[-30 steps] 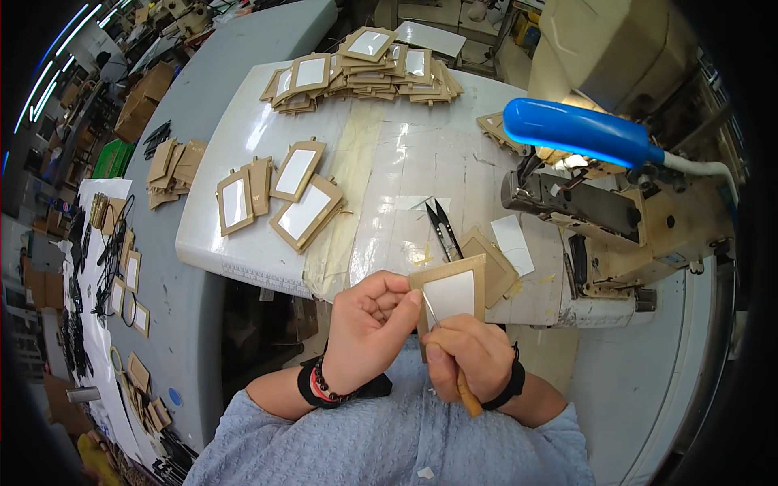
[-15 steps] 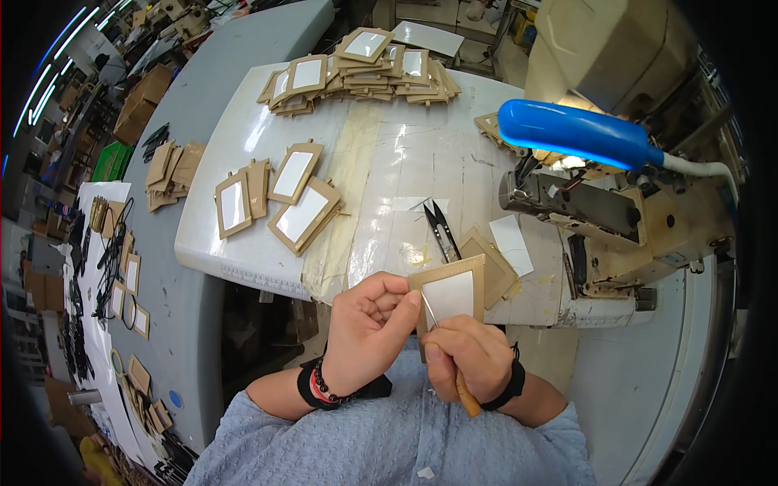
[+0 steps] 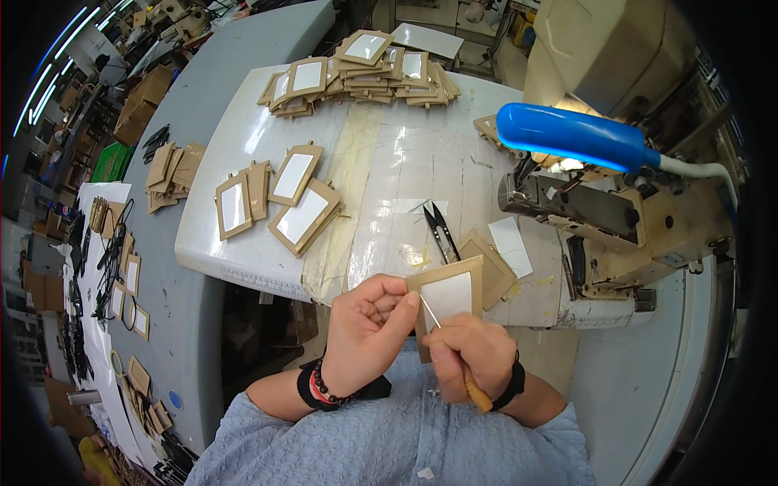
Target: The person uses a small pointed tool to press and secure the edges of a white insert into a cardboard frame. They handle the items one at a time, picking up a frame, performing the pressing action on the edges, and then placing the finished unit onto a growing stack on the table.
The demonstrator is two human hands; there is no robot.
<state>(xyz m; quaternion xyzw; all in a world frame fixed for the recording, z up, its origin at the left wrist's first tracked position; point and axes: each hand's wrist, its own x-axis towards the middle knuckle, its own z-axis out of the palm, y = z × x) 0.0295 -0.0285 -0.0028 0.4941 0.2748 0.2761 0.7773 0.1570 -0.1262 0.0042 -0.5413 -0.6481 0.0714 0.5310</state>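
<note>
My left hand (image 3: 369, 328) is closed on the left edge of a tan card holder (image 3: 450, 292) with a white window, pinching it between thumb and fingers. Gripped in my right hand (image 3: 478, 352) is an awl (image 3: 478, 395) with a wooden handle. Its thin metal shaft slants up across the window, its tip by my left thumb at the holder's left border. Just beyond the holder, black thread snips (image 3: 442, 235) lie on the table with blades apart. Beside them are another tan piece (image 3: 496, 277) and a white card (image 3: 510, 245).
A sewing machine (image 3: 579, 206) stands at the right under a blue lamp (image 3: 571, 136). Several card holders (image 3: 298, 212) lie at the table's left, and a larger pile (image 3: 369, 77) sits at the far edge. A grey side table (image 3: 182, 279) bears more tan pieces and black cords.
My right hand and the awl have shifted slightly right and up, with more of the shaft showing. The left hand and the holder stay almost in place.
</note>
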